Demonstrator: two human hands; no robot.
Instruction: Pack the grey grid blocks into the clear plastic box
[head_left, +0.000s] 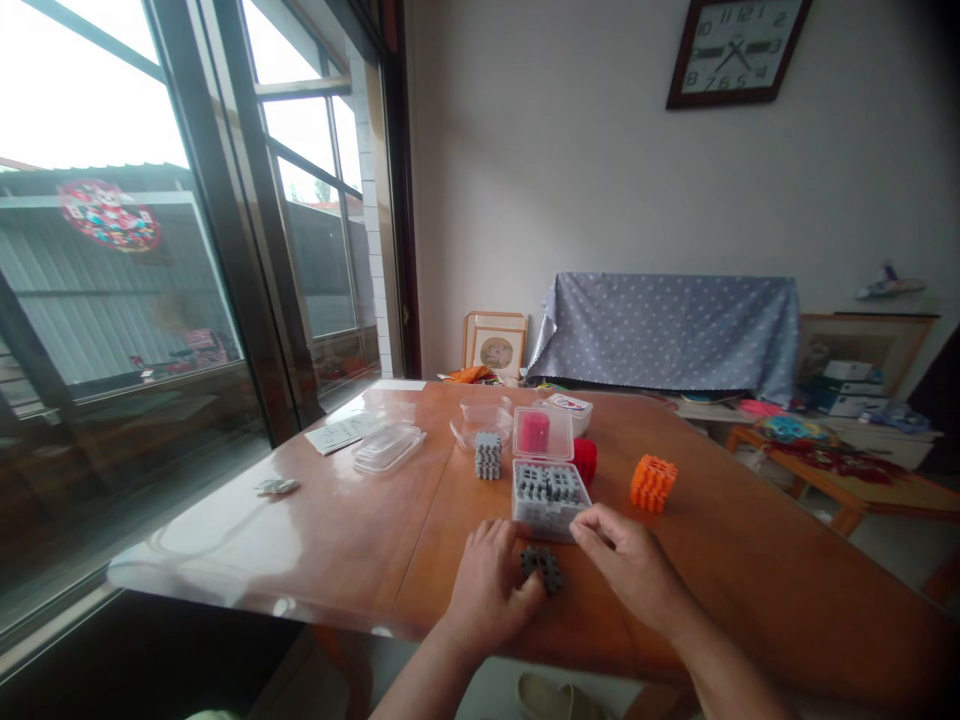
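My left hand (491, 585) rests on the wooden table (360, 530) near its front edge, fingers curled, touching a dark grey toothed puzzle piece (543, 569) that lies flat. My right hand (622, 555) is just right of that piece, fingertips pinched at the front corner of a clear plastic box (547, 497) filled with several grey pieces. The box's lid (543, 432) stands up behind it, with a pink cube seen through it. A grey assembled cube (487, 455) stands left of the box.
An orange cube (652, 483) and a red one (586, 460) sit right of the box. Clear lids and a bowl (480, 420), papers and a small metal object (276, 487) lie toward the window. A covered sofa and a low cluttered table stand beyond.
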